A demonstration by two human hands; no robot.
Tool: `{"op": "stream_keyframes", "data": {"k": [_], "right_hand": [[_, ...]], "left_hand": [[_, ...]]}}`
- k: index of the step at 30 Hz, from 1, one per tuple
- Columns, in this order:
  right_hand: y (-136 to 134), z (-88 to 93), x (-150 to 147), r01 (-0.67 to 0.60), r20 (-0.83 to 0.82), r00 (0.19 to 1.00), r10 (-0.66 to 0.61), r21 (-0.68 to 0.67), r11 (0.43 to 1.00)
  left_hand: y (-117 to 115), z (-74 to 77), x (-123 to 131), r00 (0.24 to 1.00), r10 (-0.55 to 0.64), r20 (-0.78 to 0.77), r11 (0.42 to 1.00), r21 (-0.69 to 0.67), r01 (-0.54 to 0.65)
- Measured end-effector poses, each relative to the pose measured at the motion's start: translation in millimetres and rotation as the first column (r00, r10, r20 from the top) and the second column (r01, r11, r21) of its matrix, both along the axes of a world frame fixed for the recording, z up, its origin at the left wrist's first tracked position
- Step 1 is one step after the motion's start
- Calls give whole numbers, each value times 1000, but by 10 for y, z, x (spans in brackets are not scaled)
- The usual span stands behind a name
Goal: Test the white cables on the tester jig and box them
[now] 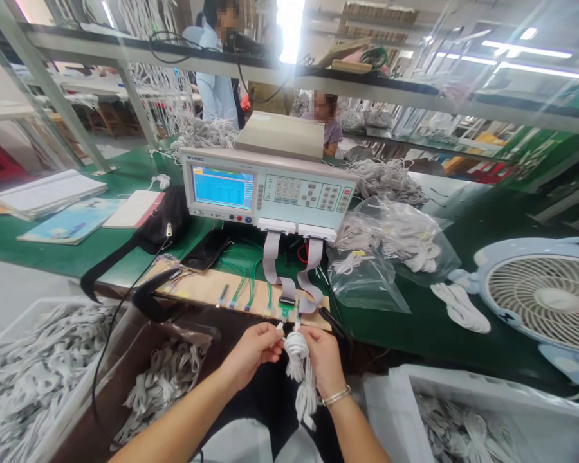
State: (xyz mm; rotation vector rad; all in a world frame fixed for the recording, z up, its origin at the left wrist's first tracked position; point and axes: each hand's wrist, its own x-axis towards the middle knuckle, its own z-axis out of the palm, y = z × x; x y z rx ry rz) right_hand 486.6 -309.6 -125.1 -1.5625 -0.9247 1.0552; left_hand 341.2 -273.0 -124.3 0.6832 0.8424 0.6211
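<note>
My left hand [255, 350] pinches one white plug of a coiled white cable [296, 350] at the front edge of a wooden test board [241, 308]. My right hand [324, 360] is closed on the cable's other end, and the bundle hangs down between both hands. Just beyond the plugs sits a small green circuit board [286, 311], joined by grey ribbon cables [273, 257] to a bench tester [270, 190] with a lit blue screen. Whether either plug is seated in a socket I cannot tell.
White cable coils fill a bin [212, 334] and crate at left and another crate [395, 399] at right. Bagged cables [390, 244], a loose coil [460, 308] and a fan [550, 296] lie rightward. A black bag [166, 222] and papers [48, 193] are leftward. People are behind the shelf.
</note>
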Motion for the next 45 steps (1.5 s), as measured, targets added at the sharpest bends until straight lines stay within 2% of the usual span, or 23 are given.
{"op": "stream_keyframes", "data": {"k": [5, 10, 12, 16, 19, 23, 26, 30, 32, 38, 45], "right_hand": [[-98, 51, 22, -48, 79, 996, 42, 76, 996], [-203, 91, 59, -78, 140, 988, 63, 107, 991], [-221, 85, 60, -79, 135, 989, 63, 121, 990], [-228, 78, 58, -92, 94, 992, 80, 128, 988], [-217, 73, 51, -86, 59, 995, 79, 134, 987], [-185, 49, 17, -66, -40, 997, 70, 108, 992], [-148, 37, -16, -53, -144, 988, 57, 30, 998], [-82, 70, -18, -86, -228, 971, 68, -68, 994], [-36, 103, -4, -133, -237, 965, 108, -90, 987], [105, 178, -8, -237, -215, 952, 217, -73, 969], [124, 58, -22, -242, -215, 949, 233, -18, 970]], "left_hand": [[-5, -35, 74, 999, 49, 7, 999, 3, -49], [-54, -66, 199, 979, 202, -21, 979, 5, -202], [-73, -55, 220, 974, 226, -8, 974, -11, -226], [-91, -44, 228, 980, 200, 3, 979, -37, -200], [-121, -71, 264, 964, 268, -5, 963, -38, -268], [-167, -121, 311, 929, 364, 63, 931, -12, -364], [-136, -117, 267, 944, 319, 85, 948, -13, -319], [-26, -45, 161, 990, 109, 90, 991, -90, -100], [20, -13, 142, 996, 56, 73, 992, -116, -48], [66, -3, 211, 995, 91, 32, 995, -49, -90], [50, 17, 219, 993, 121, -17, 993, 4, -121]]}}
